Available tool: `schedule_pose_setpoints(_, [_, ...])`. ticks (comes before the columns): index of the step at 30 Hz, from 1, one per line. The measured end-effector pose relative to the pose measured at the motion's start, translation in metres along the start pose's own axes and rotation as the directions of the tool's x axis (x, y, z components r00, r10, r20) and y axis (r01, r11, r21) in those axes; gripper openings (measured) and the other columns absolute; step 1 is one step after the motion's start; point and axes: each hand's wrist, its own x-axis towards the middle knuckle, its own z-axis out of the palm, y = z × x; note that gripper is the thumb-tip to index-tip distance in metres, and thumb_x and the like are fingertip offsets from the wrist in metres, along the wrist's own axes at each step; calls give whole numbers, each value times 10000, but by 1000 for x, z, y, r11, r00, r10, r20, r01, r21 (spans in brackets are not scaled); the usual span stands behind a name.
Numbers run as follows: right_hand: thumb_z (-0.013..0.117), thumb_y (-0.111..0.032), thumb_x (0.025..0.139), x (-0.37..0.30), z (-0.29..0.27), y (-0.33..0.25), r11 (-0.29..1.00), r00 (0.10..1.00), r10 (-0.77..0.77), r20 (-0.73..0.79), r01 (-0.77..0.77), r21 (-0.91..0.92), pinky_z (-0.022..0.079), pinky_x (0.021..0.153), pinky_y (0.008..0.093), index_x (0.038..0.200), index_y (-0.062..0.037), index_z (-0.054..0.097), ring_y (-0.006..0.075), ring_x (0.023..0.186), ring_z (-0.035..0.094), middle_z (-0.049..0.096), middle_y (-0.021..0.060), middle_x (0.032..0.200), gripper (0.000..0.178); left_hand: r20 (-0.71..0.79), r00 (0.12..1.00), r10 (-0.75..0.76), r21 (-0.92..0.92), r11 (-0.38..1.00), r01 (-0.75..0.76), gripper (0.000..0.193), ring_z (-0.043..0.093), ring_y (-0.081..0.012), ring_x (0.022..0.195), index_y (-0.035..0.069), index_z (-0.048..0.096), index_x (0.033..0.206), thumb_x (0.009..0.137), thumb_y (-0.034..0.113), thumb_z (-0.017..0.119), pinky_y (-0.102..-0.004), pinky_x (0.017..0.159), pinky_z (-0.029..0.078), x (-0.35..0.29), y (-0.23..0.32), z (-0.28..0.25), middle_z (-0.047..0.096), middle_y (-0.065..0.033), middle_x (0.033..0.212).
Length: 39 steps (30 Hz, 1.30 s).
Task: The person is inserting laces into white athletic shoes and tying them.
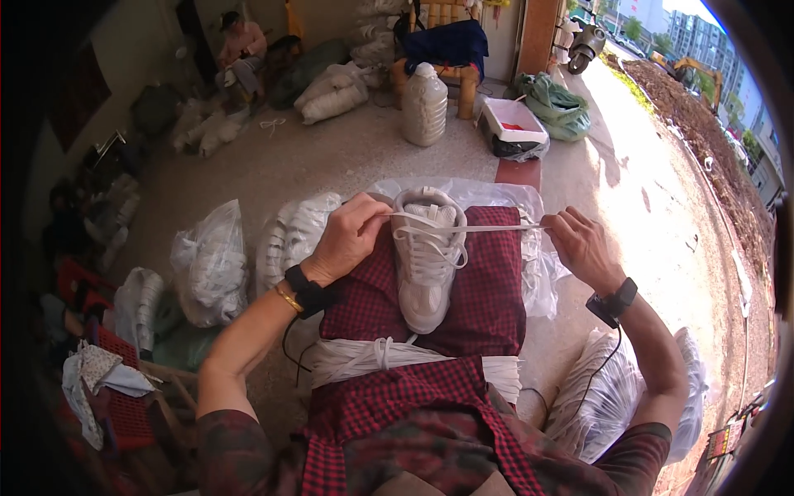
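Left hand (351,236) and right hand (581,246) pinch a flat white shoelace (503,227) (its crossing looks unclear); pale-grey laced sneaker (425,293) lies between them.

The person is wearing a short-sleeved shirt (430,453) in a dark, mottled red and grey-green pattern, both sleeves (236,450) ending above the elbow. An apron (397,405) over it is showing a fine red-and-black check, its straps (504,438) running up the chest. Beside the bare left hand (343,240), a black wristband (308,293) is sitting next to a gold-coloured bracelet (287,299). Beside the bare right hand (584,248), a second black wristband (613,304) is carrying a boxy module. Thin black cables (619,337) are trailing from both bands.
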Motion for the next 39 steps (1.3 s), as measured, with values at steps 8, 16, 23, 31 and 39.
schedule_pose_setpoints(8, [654, -97, 914, -24, 6, 13, 999, 992, -41, 116, 37, 37, 543, 643, 391, 1010, -76, 578, 260, 752, 665, 668, 68, 852, 124, 64, 975, 213, 312, 924, -222, 251, 641, -281, 832, 55, 694, 1039, 804, -29, 722, -379, 747, 528, -17, -35, -44, 638, -94, 877])
schedule_pose_setpoints(16, [627, -23, 880, -33, -4, 23, 999, 989, -26, 143, 30, -28, 522, 603, 386, 1055, -84, 527, 273, 735, 663, 651, 85, 864, 211, -37, 996, 84, 427, 902, -60, 206, 625, -300, 868, 36, 699, 993, 797, -20, 733, -393, 789, 516, -40, -50, -74, 635, -96, 936])
schedule_pose_setpoints(23, [619, 1, 896, -60, -8, 35, 981, 968, 174, 182, -155, -114, 530, 661, 424, 1020, -21, 603, 296, 819, 641, 626, 126, 974, 128, -154, 986, -62, 544, 828, 137, 213, 590, -289, 926, 39, 705, 992, 790, -27, 722, -401, 799, 506, -66, -67, -88, 577, -94, 948])
schedule_pose_setpoints(31, [596, 88, 893, -27, 6, -37, 839, 749, 528, -400, -386, 384, 525, 676, 261, 1102, -13, 697, 187, 856, 677, 659, 107, 952, 253, -351, 904, -245, 296, 887, 355, 199, 582, -230, 772, 50, 748, 1017, 852, -25, 664, -350, 640, 468, -41, -61, -46, 590, -85, 877])
schedule_pose_setpoints(39, [658, -35, 917, 31, 69, -72, 267, 827, 553, 96, -286, 920, 504, 643, 235, 1014, 4, 712, 72, 740, 616, 697, 11, 864, 117, -19, 926, -377, -361, 866, 345, 164, 615, -90, 798, 0, 726, 1092, 968, 55, 634, -223, 691, 505, 12, 11, 10, 635, -35, 990])
